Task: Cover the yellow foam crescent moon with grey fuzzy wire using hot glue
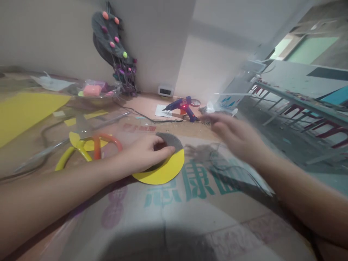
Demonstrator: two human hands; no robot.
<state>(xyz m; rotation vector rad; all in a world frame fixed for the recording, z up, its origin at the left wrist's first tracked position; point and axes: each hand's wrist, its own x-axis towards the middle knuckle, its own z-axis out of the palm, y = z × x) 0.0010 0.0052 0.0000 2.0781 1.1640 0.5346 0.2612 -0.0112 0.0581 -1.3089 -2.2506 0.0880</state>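
Left hand [146, 154] bent-fingered, pressing grey round piece [170, 140] onto yellow disc [163, 171] on tabletop [146, 104]; pinch or plain press, cannot tell; right hand [231, 132] open, empty, blurred, hovers right of disc; glue gun [182, 106] beyond disc; scissors [89, 145] left of disc; best, I judge: even pressure, edges aligned, fingers clear of hot nozzle.

scissors [89, 145] left of foam disc [163, 170], glue gun [182, 107] behind, cardboard [206, 203] beneath

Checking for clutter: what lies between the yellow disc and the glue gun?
In the head view, a black cord crosses the brown surface between the yellow disc and the glue gun.
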